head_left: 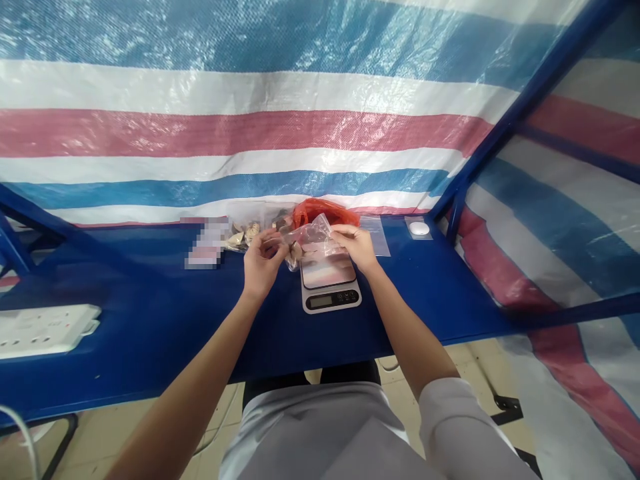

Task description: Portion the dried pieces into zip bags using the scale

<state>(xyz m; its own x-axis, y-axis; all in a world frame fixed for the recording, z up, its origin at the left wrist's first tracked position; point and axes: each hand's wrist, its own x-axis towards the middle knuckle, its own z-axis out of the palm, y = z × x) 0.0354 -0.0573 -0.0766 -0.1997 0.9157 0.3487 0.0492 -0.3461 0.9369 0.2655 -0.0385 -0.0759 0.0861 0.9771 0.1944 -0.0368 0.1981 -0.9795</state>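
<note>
A clear plastic bag (313, 235) is stretched between my two hands, above the back of a small digital kitchen scale (332, 293). My left hand (264, 261) has its fingers closed on the bag's left end, where a few brownish pieces (294, 253) show through the plastic. At the bag's other end, my right hand (356, 243) pinches the upper edge. Behind my left hand lies a larger clear bag (243, 230) with several tan, dried-looking pieces in it. A crumpled red plastic bag (325, 211) sits behind the scale.
A flat clear bag (379, 235) lies right of the scale. Farther right, a white round object (419, 229) rests on the blue table (150, 313). A white power strip (47, 330) is at the left. Striped tarpaulin (250, 133) hangs behind, with blue frame bars (505, 140) at the right.
</note>
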